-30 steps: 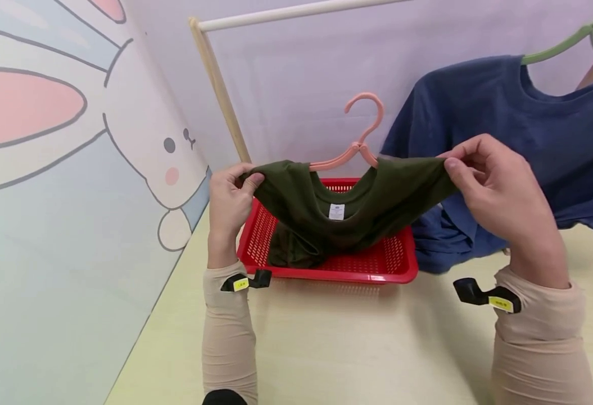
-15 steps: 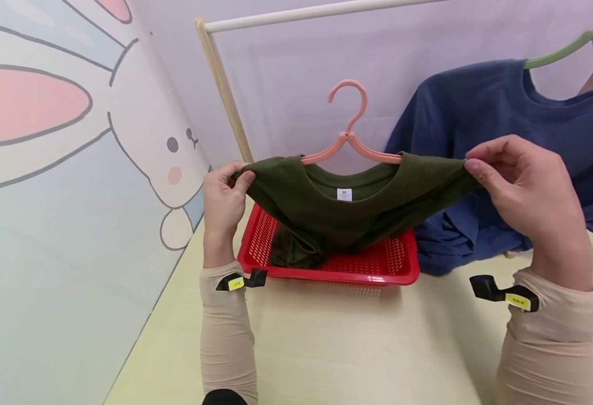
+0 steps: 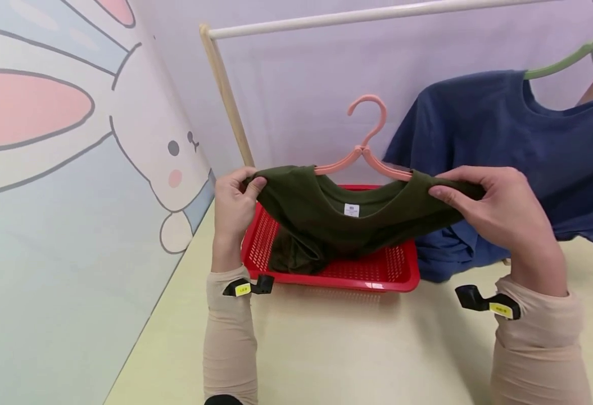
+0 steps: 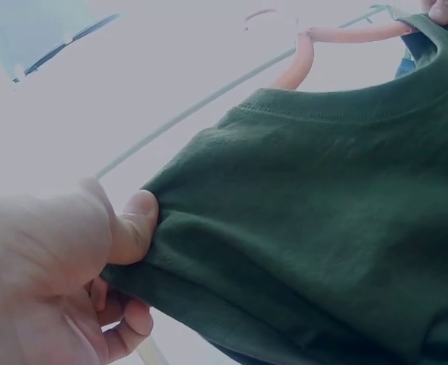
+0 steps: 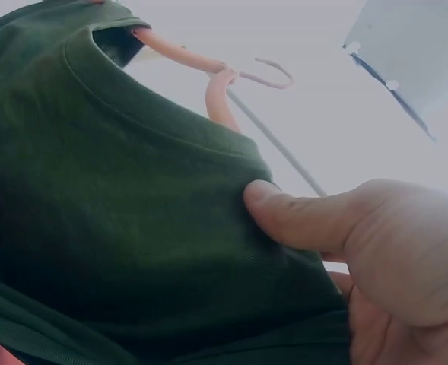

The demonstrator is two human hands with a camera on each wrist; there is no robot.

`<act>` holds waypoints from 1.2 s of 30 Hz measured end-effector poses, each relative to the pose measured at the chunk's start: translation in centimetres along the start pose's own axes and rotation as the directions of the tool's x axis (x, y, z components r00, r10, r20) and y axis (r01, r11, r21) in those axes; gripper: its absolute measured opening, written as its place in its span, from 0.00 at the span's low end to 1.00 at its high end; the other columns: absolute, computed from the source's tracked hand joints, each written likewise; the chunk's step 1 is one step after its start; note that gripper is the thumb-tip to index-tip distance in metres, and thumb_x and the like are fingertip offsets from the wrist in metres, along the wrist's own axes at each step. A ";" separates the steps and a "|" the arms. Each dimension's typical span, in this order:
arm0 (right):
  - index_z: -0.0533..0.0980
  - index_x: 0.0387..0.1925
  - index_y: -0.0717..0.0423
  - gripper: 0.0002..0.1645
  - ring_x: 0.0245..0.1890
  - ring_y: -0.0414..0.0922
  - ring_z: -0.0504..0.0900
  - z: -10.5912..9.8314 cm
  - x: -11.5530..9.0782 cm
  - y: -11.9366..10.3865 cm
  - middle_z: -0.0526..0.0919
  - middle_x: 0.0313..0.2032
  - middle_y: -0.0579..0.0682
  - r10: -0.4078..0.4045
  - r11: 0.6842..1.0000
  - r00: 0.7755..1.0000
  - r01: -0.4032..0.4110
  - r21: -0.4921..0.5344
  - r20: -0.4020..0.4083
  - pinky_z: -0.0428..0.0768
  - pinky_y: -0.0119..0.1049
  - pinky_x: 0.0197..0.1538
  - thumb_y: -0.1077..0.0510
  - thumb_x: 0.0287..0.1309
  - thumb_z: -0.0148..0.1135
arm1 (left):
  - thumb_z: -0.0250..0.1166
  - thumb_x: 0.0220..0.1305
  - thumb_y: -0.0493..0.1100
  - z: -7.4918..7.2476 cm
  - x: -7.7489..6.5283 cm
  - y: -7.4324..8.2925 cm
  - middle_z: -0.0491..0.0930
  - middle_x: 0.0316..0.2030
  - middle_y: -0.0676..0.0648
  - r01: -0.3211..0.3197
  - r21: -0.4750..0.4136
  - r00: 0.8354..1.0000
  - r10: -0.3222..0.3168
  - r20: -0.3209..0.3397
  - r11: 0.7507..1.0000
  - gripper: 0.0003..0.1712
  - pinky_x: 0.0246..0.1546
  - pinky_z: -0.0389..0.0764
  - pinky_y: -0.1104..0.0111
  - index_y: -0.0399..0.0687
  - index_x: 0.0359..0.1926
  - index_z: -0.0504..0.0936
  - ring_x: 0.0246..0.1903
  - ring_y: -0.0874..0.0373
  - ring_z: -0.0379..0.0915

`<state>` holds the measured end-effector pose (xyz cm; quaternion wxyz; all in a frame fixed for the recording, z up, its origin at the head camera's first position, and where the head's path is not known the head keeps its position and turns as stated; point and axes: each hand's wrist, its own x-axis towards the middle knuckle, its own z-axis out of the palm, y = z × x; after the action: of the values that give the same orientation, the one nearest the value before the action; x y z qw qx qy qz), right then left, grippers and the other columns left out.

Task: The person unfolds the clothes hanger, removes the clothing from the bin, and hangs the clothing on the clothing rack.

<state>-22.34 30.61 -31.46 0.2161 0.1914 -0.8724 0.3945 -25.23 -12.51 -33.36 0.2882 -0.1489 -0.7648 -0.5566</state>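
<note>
A dark green T-shirt (image 3: 296, 194) is stretched between both hands, its neckline and white label facing me. My left hand (image 3: 232, 211) pinches the shoulder or sleeve at the left, thumb on the front in the left wrist view. Closer to the collar on the other side, my right hand (image 3: 508, 208) grips the right shoulder between thumb and fingers. A pink hanger (image 3: 372, 152) sits inside the shirt, its arms running under both shoulders and its hook standing up above the neckline. The shirt's lower part hangs bunched into a red basket (image 3: 336, 281).
Behind the shirt runs a clothes rack's white bar (image 3: 377, 15) with a wooden post (image 3: 227, 98) at the left. A blue T-shirt (image 3: 488, 129) on a green hanger (image 3: 561, 62) hangs at the right. A wall with a painted rabbit (image 3: 144, 135) bounds the left side.
My right hand went slightly right, then came back left and now grips nearer the collar. The hanger spread out evenly under both shoulders; its hook shifted left, then right again.
</note>
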 end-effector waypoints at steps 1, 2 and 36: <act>0.93 0.47 0.44 0.09 0.32 0.33 0.79 0.0 -0.1 -0.1 0.88 0.34 0.30 0.000 1.000 1.000 0.000 -0.006 -0.006 0.73 0.20 0.36 0.57 0.67 0.82 | 0.73 0.74 0.34 0.1 0.0 0.0 0.82 0.30 0.43 -0.002 0.003 1.000 0.002 0.002 1.000 0.08 0.30 0.75 0.70 0.30 0.40 0.89 0.29 0.56 0.74; 0.93 0.47 0.44 0.09 0.32 0.33 0.78 -0.1 -0.1 -0.1 0.88 0.33 0.30 0.001 1.000 1.000 -0.001 -0.011 -0.013 0.73 0.20 0.35 0.57 0.67 0.82 | 0.73 0.74 0.34 0.1 0.0 0.0 0.82 0.30 0.43 -0.006 0.003 1.000 0.006 0.001 1.000 0.08 0.30 0.75 0.70 0.30 0.40 0.89 0.28 0.56 0.74; 0.93 0.45 0.57 0.09 0.28 0.26 0.81 -0.5 0.8 0.4 0.86 0.33 0.17 -0.004 0.999 0.995 0.008 0.035 -0.101 0.75 0.15 0.35 0.62 0.63 0.83 | 0.69 0.80 0.42 -4.0 -1.1 -2.0 0.85 0.65 0.38 0.058 -0.064 0.998 -0.060 -0.030 0.996 0.27 0.68 0.80 0.64 0.39 0.74 0.79 0.65 0.47 0.83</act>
<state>-23.08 31.16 -31.03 0.2579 0.1775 -0.8526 0.4184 -24.33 -16.78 -34.68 0.2789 -0.1265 -0.7462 -0.5911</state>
